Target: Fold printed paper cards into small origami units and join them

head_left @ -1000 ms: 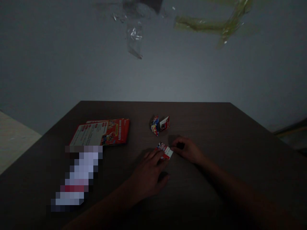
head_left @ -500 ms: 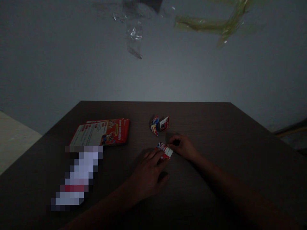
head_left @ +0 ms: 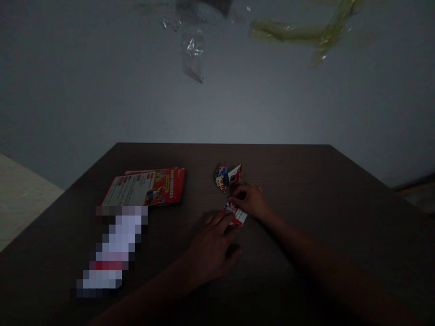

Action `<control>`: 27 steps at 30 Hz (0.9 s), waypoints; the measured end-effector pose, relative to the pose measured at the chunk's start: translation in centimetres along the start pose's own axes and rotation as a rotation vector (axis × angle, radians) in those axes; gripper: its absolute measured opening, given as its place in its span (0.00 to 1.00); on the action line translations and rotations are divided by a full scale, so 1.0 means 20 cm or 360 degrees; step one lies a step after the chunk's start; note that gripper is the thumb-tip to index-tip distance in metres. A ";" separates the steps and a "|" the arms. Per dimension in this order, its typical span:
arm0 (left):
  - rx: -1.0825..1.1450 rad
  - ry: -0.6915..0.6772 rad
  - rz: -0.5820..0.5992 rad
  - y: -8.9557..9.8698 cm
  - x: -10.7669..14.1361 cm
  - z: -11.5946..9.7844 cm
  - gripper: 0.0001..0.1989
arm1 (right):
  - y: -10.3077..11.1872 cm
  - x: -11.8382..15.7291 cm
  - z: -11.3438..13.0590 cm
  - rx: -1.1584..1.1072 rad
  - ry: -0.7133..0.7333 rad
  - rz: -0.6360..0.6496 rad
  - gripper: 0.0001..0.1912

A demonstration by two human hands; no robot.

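A small printed paper, red and white with a colored picture, lies on the brown table. My left hand rests flat with its fingers apart, the fingertips on the paper's near left part. At the paper's far edge is my right hand, thumb and forefinger pinched together on it; the exact grip is dark and partly hidden. Just beyond my fingers stand two folded printed pieces: a blue and yellow one on the left and a red and white one on the right.
To the left lies a stack of red and white printed booklets. Nearer to me is a pale pixelated object with a red band. Behind the table rises a grey wall with peeling clear and yellow tape.
My right hand has moved left and away from me, from the paper's right edge to its far corner. The left hand keeps its place on the paper. The view has shifted slightly.
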State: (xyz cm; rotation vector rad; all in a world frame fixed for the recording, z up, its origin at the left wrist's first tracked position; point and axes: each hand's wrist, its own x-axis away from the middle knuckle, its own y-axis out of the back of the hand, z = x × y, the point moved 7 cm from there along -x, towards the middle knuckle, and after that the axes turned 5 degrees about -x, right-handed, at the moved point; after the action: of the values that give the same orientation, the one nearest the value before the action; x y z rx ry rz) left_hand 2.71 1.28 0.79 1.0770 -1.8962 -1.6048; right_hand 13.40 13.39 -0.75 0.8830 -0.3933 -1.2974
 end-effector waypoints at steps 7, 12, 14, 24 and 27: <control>-0.0002 0.0004 -0.0007 0.01 0.00 0.00 0.21 | 0.02 0.03 -0.03 -0.0297 0.0029 0.0113 0.10; 0.0011 -0.0007 0.0003 0.02 0.00 0.00 0.21 | 0.10 0.15 -0.08 -0.0295 0.0165 0.0173 0.04; 0.0016 -0.0013 0.0006 0.02 0.00 0.00 0.21 | 0.13 0.19 -0.09 -0.0254 0.0175 0.0151 0.03; 0.0015 -0.0020 0.0018 0.02 0.00 0.00 0.21 | 0.14 0.22 -0.08 -0.0205 0.0161 0.0127 0.02; 0.0008 -0.0016 0.0005 0.01 0.00 0.00 0.21 | 0.14 0.22 -0.09 -0.0199 0.0135 0.0121 0.02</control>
State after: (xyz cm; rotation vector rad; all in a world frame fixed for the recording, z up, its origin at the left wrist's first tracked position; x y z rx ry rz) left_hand 2.59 1.32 0.92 1.0695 -1.9084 -1.6079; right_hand 17.69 9.87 -0.84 0.8071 -0.2736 -1.1972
